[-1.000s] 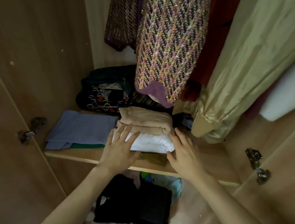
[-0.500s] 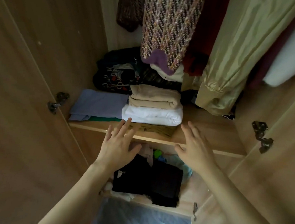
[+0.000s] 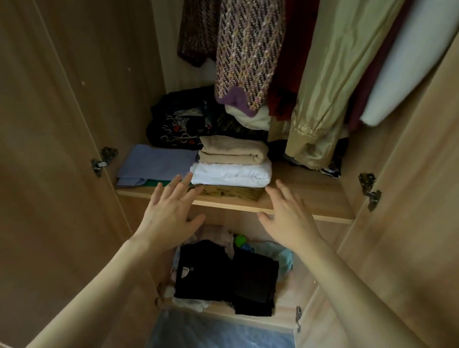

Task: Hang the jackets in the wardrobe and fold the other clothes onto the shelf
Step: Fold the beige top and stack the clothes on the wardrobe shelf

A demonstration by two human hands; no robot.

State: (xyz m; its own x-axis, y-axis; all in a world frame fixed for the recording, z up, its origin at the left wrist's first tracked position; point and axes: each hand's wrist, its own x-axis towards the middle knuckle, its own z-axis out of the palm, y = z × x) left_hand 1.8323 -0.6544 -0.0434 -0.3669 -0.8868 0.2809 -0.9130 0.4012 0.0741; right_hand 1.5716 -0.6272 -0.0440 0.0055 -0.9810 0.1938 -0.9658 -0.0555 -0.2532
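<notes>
The fingers (image 3: 179,186) of the left hand (image 3: 171,213) are straight and spread, grasping nothing, their tips over the front edge of the shelf (image 3: 309,192) just before the folded stack. The right hand (image 3: 288,219) is likewise released, its fingers (image 3: 282,191) extended beside the stack's right end, with the thumb below the shelf's front edge.

The stack sits at the middle of the front edge, three pieces high: a patterned olive piece (image 3: 232,192) at the bottom, a white folded garment (image 3: 231,174) on it, and a beige folded garment (image 3: 233,150) on top. Their long axes run along the front edge, rolled folds toward the right.

Toward the left front corner lies one flat lilac garment (image 3: 157,164) over a green one (image 3: 150,182). Behind, at the back edge, lies a dark printed bundle (image 3: 177,123).

Above the shelf hang a tweed jacket (image 3: 249,43), a red garment (image 3: 288,68) and an olive-gold jacket (image 3: 338,72). In the lower compartment lie two black folded pieces (image 3: 226,275) on mixed clothes.
</notes>
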